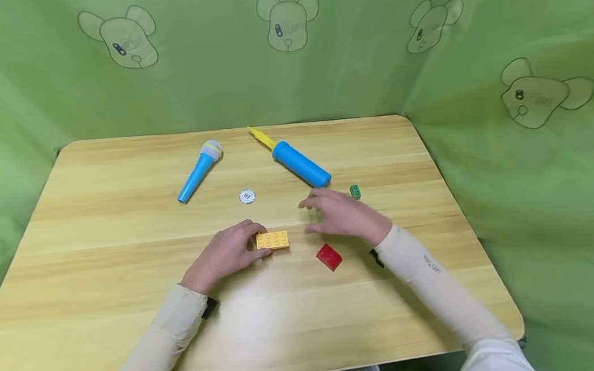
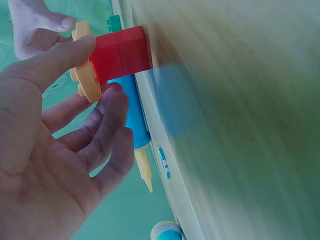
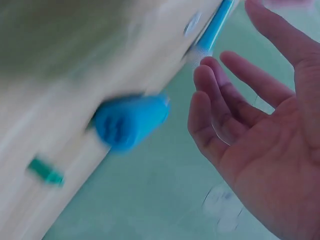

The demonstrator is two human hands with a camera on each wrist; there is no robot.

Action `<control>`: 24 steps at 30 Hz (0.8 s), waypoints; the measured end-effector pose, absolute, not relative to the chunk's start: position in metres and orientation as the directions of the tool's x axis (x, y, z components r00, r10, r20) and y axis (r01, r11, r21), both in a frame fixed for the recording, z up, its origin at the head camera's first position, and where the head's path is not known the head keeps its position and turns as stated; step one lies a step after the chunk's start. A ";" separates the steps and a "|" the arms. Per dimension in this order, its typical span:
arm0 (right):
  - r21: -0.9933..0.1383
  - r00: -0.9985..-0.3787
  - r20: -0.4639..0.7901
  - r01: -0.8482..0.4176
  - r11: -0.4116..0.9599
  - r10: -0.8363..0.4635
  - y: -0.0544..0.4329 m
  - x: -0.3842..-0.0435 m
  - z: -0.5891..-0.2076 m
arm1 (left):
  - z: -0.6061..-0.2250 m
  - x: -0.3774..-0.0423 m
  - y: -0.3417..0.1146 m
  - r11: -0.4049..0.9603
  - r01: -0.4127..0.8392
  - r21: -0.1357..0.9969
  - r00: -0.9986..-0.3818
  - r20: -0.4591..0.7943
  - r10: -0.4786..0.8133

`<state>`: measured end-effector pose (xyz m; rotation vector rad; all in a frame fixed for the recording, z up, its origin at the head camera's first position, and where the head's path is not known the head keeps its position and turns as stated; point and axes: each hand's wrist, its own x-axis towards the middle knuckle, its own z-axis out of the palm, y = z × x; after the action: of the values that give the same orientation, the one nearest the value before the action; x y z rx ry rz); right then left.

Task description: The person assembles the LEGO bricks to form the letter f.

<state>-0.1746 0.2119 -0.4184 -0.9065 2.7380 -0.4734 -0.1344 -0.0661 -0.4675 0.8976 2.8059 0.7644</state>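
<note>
My left hand [image 1: 229, 249] pinches a yellow-orange toy brick [image 1: 272, 240] between thumb and fingers, its studs facing up. Under that brick, the left wrist view shows a red block [image 2: 122, 54] with a seam across it, reaching down toward the tabletop; the head view hides it. To the right, my right hand [image 1: 342, 214] hovers over the table with fingers spread and nothing in them; its palm shows in the right wrist view. A separate red brick [image 1: 329, 257] lies just nearer than this hand. A small green brick [image 1: 355, 191] sits beyond its wrist.
A blue hand pump [image 1: 301, 163] with a yellow nozzle lies at the back, beyond my right hand. Farther left are a white chip [image 1: 247, 196] and a blue toy microphone [image 1: 199, 171]. Green cloth [image 1: 209, 88] hangs behind the wooden table [image 1: 102, 248].
</note>
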 end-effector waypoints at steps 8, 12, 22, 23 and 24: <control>-0.422 -0.906 -0.076 -0.349 0.836 -0.417 0.282 -0.217 -0.411 | -0.467 -0.134 -0.061 0.696 0.506 0.510 -0.825 0.050 0.564; -0.427 -0.930 -0.103 -0.277 0.860 -0.351 0.304 -0.234 -0.418 | -0.469 -0.132 -0.061 0.707 0.498 0.502 -0.834 0.053 0.549; -0.451 -0.895 -0.293 -0.181 0.874 -0.337 0.319 -0.243 -0.443 | -0.468 -0.132 -0.062 0.711 0.483 0.511 -0.841 0.046 0.538; -0.457 -0.895 -0.293 -0.177 0.872 -0.335 0.319 -0.244 -0.445 | -0.468 -0.132 -0.062 0.713 0.479 0.511 -0.843 0.043 0.536; -0.461 -0.896 -0.291 -0.175 0.870 -0.335 0.318 -0.244 -0.447 | -0.469 -0.131 -0.062 0.714 0.477 0.512 -0.845 0.042 0.534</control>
<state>-0.2437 0.3184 -0.4473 -0.3788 2.6768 -0.6116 -0.1313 -0.0619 -0.4687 0.8304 2.8071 0.7924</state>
